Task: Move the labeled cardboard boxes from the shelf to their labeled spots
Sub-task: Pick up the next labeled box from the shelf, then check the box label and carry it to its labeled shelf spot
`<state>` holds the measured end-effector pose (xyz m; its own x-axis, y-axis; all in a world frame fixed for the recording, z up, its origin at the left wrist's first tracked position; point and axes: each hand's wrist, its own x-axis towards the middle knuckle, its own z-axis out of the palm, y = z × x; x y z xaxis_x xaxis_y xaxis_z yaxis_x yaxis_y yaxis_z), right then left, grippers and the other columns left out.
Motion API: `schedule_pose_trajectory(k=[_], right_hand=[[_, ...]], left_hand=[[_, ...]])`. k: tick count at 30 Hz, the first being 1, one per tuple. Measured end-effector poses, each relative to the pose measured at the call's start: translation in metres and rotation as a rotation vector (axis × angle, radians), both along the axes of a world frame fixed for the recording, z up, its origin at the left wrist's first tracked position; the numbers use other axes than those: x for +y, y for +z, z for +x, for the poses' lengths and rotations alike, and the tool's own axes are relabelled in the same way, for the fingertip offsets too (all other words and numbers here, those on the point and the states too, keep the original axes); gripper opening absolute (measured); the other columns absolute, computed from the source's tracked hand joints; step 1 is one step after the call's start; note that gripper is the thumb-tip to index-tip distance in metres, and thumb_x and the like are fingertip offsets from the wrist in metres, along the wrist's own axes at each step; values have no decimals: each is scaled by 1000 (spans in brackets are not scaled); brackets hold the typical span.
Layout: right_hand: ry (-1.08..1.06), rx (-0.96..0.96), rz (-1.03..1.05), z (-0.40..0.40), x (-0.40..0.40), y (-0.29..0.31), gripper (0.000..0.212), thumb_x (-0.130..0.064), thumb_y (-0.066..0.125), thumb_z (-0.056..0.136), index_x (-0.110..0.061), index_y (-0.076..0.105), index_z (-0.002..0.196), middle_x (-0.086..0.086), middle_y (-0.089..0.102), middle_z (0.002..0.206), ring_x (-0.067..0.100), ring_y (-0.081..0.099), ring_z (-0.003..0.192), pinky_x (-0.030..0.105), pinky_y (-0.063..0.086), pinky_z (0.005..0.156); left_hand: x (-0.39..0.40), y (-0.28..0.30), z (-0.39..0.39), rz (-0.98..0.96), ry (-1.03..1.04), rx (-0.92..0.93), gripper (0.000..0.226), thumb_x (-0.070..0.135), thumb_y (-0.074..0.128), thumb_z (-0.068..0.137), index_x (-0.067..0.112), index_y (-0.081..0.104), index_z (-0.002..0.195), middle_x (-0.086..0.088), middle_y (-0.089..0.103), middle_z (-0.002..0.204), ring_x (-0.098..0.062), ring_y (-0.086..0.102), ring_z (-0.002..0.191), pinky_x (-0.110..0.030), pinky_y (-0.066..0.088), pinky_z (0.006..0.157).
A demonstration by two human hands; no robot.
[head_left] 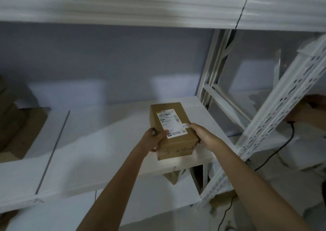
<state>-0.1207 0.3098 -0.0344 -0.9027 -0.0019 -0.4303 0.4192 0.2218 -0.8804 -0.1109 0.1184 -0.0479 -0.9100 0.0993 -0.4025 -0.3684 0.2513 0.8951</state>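
A brown cardboard box (169, 116) with a white shipping label on top sits at the right end of the white shelf board (98, 142), its near end past the board's front edge. My left hand (152, 140) grips its near left side, thumb on the label. My right hand (201, 133) grips its near right side, fingers by a small white sticker. Both hands hold the same box.
More brown cardboard boxes (15, 128) are stacked at the shelf's far left. A perforated white upright (275, 124) stands to the right, with another person's hand (310, 110) behind it. A black cable (275, 151) hangs there. Another box (173, 177) shows under the shelf.
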Motion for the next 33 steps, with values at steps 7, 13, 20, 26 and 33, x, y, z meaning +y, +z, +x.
schedule_pose_trajectory(k=[7,13,20,26,33], right_hand=[[235,237,-177,23,11,-7,48,-6,53,90,-21,46,135,0,62,125,15,61,111,16,55,79],[256,308,-287,39,2,-14,55,-3,58,86,-19,45,138,6,55,138,22,54,125,36,47,103],[223,308,-332,59,-17,-13,56,1,61,83,-17,48,134,10,56,135,26,54,124,43,44,105],[211,336,-303,70,-24,-3,59,3,62,82,-13,45,137,10,55,136,25,53,125,39,47,103],[186,437,-229,79,-33,6,65,9,65,78,-13,42,135,-5,51,127,11,49,119,9,53,77]], left_hand=[[-27,7,31,84,63,190,68,27,75,76,23,46,138,-6,61,130,-25,62,115,-40,56,91],[-47,17,54,98,69,269,72,21,76,76,24,45,141,-2,64,128,-22,63,115,-40,54,95],[-67,23,71,97,80,252,79,23,79,72,26,43,143,-3,64,128,-21,65,111,-35,57,89],[-74,24,80,126,95,260,83,24,81,70,28,42,143,-2,62,132,-22,64,114,-42,55,93],[-77,23,90,169,130,322,87,15,80,70,29,38,144,1,51,144,-27,53,128,-49,50,99]])
